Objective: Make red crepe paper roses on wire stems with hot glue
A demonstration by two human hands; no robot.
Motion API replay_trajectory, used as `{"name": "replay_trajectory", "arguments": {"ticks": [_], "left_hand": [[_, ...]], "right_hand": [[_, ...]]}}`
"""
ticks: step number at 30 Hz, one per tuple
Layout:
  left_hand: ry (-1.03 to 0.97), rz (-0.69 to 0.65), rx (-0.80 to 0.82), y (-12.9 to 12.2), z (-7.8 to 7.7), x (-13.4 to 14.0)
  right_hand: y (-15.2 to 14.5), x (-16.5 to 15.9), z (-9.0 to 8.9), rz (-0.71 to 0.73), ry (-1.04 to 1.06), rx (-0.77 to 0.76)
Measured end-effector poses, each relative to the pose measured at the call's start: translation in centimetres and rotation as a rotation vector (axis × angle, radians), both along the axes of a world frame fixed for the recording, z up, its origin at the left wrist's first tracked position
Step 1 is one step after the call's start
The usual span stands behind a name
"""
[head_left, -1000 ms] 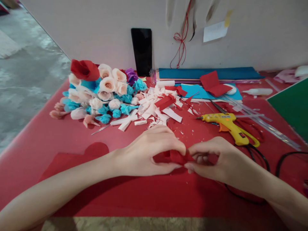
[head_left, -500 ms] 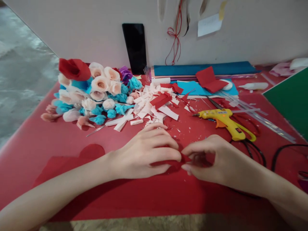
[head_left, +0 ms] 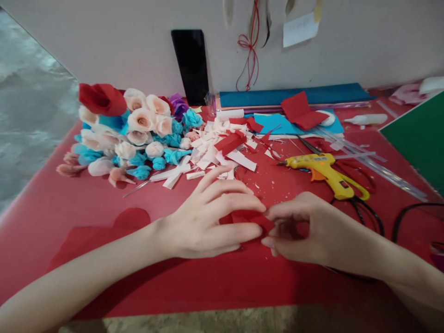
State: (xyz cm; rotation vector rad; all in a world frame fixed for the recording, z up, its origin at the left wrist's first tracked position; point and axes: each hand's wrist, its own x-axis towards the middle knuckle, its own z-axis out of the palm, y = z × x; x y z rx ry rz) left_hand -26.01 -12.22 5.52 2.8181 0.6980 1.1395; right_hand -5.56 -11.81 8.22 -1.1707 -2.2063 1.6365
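Note:
A small piece of red crepe paper (head_left: 248, 218) is between my two hands, low over the table's front part. My left hand (head_left: 211, 217) curves over it, its fingers bent around the paper and partly hiding it. On the right, my right hand (head_left: 294, 226) pinches the paper's edge between thumb and fingertips. To the left, under my left forearm, lies a larger sheet of red crepe paper (head_left: 83, 240), with a rounded red piece (head_left: 132, 218) beside it.
Crepe paper flowers (head_left: 142, 122) in several colours are heaped at the back left. Paper scraps (head_left: 222, 143) lie mid-table. A yellow glue gun (head_left: 322, 169) with a black cord rests at right, near clear glue sticks (head_left: 374, 166). A black phone (head_left: 190, 67) leans on the wall.
The fingers of my left hand have spread and lifted slightly, showing more of the red paper. My right hand keeps its pinch in nearly the same place.

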Motion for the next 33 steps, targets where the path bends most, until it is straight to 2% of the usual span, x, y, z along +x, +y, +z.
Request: {"name": "replay_trajectory", "arguments": {"ticks": [6, 15, 19, 24, 33], "left_hand": [[-0.004, -0.005, -0.058, -0.1, 0.4, 0.1], [0.026, -0.099, -0.177, -0.1, 0.3, -0.5], [0.035, -0.100, -0.252, 0.0, 0.4, -0.5], [0.117, -0.104, -0.350, 0.1, 0.4, -0.3], [0.118, -0.166, -0.294, -0.1, 0.2, -0.2]], "right_hand": [[-0.2, 0.0, 0.2, 0.014, -0.062, 0.073], [-1.2, 0.4, 0.0, 0.008, -0.053, 0.298], [-1.5, 0.5, 0.0, -0.006, -0.083, 0.385], [-1.5, 0.2, 0.1, 0.023, -0.147, 0.416], [-1.0, 0.5, -0.5, 0.080, -0.181, 0.362]]}}
